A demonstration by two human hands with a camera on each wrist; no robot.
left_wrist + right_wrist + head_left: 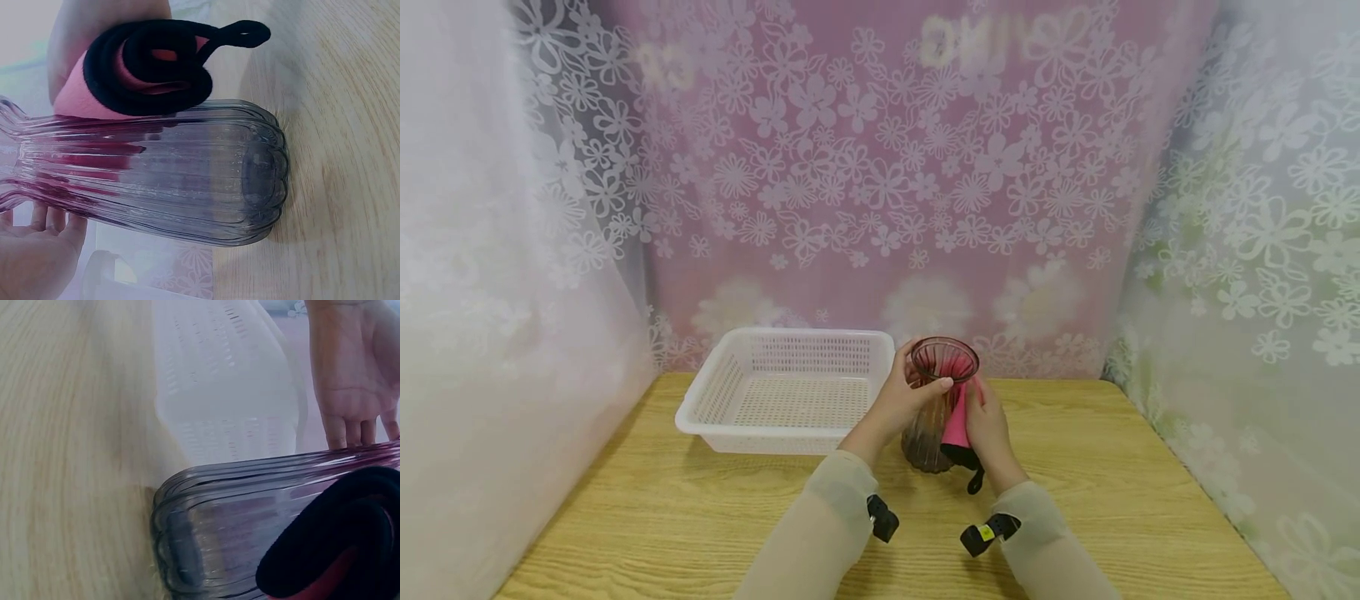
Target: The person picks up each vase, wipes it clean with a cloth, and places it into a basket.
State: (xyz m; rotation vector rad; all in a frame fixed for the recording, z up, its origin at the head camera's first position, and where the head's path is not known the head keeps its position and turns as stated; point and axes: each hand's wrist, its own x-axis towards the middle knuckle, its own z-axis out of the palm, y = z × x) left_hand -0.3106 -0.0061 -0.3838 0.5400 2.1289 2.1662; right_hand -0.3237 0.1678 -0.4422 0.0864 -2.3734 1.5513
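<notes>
A ribbed glass vase (927, 437), reddish at the flared rim and smoky grey toward its base, is upright in front of me. My left hand (901, 400) grips it around the neck, thumb near the rim. On the vase's right side my right hand (989, 421) holds a rolled pink cloth (956, 423) with black edging and a hanging loop against the glass. The left wrist view shows the cloth's coiled end (150, 69) beside the vase wall (181, 175). Whether the base touches the table, I cannot tell.
A white perforated plastic basket (790, 442) stands on the wood-grain table (700, 525), left of the vase. Flower-patterned curtains (880, 167) enclose the back and both sides. A small black camera is strapped at each wrist.
</notes>
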